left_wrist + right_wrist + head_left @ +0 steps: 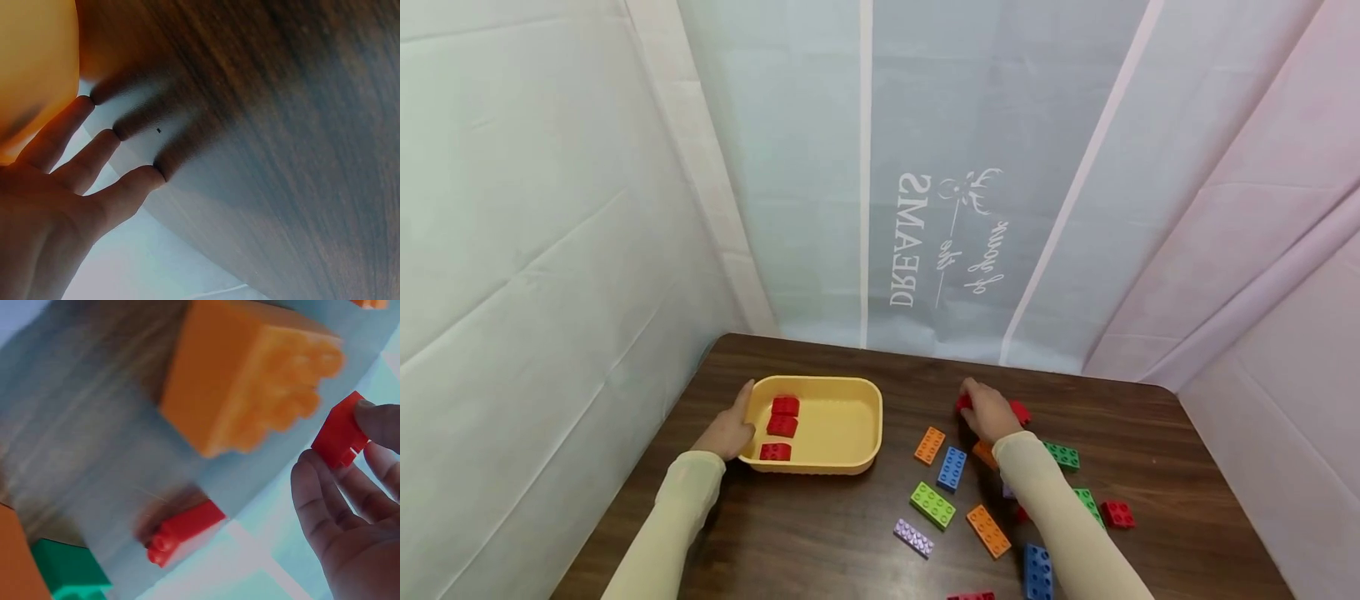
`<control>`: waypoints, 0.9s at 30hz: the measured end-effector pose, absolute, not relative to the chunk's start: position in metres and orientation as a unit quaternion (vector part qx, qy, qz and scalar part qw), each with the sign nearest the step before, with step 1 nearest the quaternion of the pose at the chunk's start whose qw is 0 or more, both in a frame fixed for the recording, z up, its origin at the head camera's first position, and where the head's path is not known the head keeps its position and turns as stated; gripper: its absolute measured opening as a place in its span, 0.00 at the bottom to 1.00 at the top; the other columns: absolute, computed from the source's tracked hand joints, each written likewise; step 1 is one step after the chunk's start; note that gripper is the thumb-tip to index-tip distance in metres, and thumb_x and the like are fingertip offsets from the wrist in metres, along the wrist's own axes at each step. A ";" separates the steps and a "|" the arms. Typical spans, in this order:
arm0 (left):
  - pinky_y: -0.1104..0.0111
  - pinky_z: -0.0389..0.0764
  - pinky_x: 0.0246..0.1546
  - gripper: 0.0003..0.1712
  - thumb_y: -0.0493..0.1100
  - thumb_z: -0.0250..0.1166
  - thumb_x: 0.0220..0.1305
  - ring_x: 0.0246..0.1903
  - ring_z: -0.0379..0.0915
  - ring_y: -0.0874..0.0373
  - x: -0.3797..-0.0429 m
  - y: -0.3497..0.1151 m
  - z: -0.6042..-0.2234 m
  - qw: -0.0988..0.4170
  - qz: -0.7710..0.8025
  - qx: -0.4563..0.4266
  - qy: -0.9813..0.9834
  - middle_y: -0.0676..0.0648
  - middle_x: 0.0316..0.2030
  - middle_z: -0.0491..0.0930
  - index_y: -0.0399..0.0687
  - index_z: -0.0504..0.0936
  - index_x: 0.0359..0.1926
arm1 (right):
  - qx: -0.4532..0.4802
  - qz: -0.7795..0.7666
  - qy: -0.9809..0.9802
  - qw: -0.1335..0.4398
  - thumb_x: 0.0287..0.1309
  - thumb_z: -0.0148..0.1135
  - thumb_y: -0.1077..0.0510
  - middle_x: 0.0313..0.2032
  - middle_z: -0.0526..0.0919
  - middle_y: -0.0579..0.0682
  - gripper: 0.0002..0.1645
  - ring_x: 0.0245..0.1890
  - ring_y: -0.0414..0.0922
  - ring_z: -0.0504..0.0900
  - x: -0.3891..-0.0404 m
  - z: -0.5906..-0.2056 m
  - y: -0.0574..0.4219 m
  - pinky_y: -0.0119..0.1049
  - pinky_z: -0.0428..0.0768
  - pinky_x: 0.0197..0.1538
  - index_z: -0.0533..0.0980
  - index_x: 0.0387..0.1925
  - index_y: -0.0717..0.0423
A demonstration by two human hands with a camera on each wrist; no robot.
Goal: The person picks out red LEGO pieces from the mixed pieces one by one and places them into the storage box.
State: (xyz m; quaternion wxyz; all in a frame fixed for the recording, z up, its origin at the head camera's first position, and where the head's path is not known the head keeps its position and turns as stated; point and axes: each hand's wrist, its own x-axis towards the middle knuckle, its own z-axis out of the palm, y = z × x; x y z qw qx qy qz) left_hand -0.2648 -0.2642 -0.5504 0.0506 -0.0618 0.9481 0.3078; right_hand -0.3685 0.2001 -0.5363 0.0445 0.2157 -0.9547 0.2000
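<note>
At the left, my left hand [726, 431] rests against the side of the yellow tray [820, 467]. Its index finger lies along the tray's left rim, and the left wrist view shows three straight fingers [94, 156] touching the tabletop outside it. Three red bricks [782, 426] sit in the tray's left part. My right hand [992, 412] is over the far right of the table. Between thumb and fingertips it pinches a red brick [340, 428]. Another red brick [190, 526] lies on the table beside that hand, and an orange brick [231, 381] is close to the wrist.
Several loose bricks spread over the right half: blue [951, 468], lime green [932, 505], lilac [913, 538], orange [988, 531] and dark green [1062, 455]. A red brick [1118, 514] lies farther right. Hanging cloth [940, 100] borders the brown table [820, 533] behind and at both sides.
</note>
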 end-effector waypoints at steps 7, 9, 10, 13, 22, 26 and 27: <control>0.48 0.74 0.48 0.46 0.38 0.48 0.63 0.42 0.75 0.45 -0.266 -0.266 -0.550 0.050 0.307 -0.061 0.948 0.26 0.59 0.71 0.45 0.38 0.78 | 0.220 0.225 -0.948 0.055 0.57 0.65 0.58 0.35 0.79 0.50 0.13 0.30 0.46 0.73 -0.367 -0.519 0.193 0.42 0.78 0.37 0.73 0.43 0.54; 0.48 0.74 0.48 0.46 0.38 0.48 0.63 0.42 0.75 0.45 -0.267 -0.266 -0.549 0.049 0.309 -0.062 0.948 0.26 0.59 0.71 0.45 0.38 0.78 | 0.222 0.226 -0.947 0.057 0.57 0.65 0.57 0.34 0.78 0.49 0.12 0.30 0.45 0.72 -0.367 -0.514 0.189 0.41 0.77 0.36 0.73 0.41 0.54; 0.48 0.74 0.48 0.46 0.38 0.48 0.63 0.42 0.75 0.45 -0.267 -0.266 -0.549 0.049 0.307 -0.062 0.948 0.26 0.59 0.71 0.45 0.37 0.78 | 0.225 0.225 -0.946 0.059 0.57 0.65 0.57 0.34 0.78 0.49 0.11 0.30 0.45 0.72 -0.366 -0.512 0.187 0.41 0.77 0.36 0.74 0.41 0.54; 0.49 0.74 0.48 0.46 0.38 0.48 0.63 0.42 0.75 0.45 -0.268 -0.266 -0.548 0.051 0.308 -0.065 0.948 0.27 0.59 0.71 0.46 0.37 0.78 | 0.234 0.228 -0.943 0.065 0.57 0.65 0.56 0.33 0.78 0.48 0.10 0.30 0.45 0.72 -0.365 -0.505 0.180 0.41 0.77 0.35 0.75 0.39 0.54; 0.49 0.74 0.49 0.46 0.38 0.48 0.63 0.43 0.74 0.45 -0.269 -0.266 -0.549 0.058 0.305 -0.065 0.948 0.27 0.61 0.70 0.46 0.36 0.78 | 0.263 0.227 -0.935 0.075 0.57 0.65 0.57 0.33 0.78 0.47 0.09 0.30 0.44 0.72 -0.361 -0.494 0.163 0.41 0.77 0.36 0.76 0.38 0.53; 0.48 0.74 0.49 0.46 0.38 0.48 0.63 0.44 0.74 0.45 -0.269 -0.267 -0.551 0.061 0.308 -0.068 0.947 0.27 0.62 0.70 0.47 0.36 0.78 | 0.267 0.224 -0.935 0.072 0.57 0.65 0.57 0.33 0.78 0.46 0.08 0.30 0.44 0.72 -0.360 -0.492 0.156 0.40 0.76 0.35 0.76 0.37 0.52; 0.48 0.73 0.50 0.46 0.38 0.48 0.63 0.45 0.74 0.45 -0.269 -0.267 -0.552 0.062 0.310 -0.069 0.946 0.27 0.62 0.69 0.48 0.36 0.78 | 0.269 0.223 -0.934 0.070 0.57 0.66 0.57 0.33 0.78 0.46 0.08 0.30 0.44 0.72 -0.360 -0.491 0.154 0.40 0.76 0.36 0.76 0.37 0.52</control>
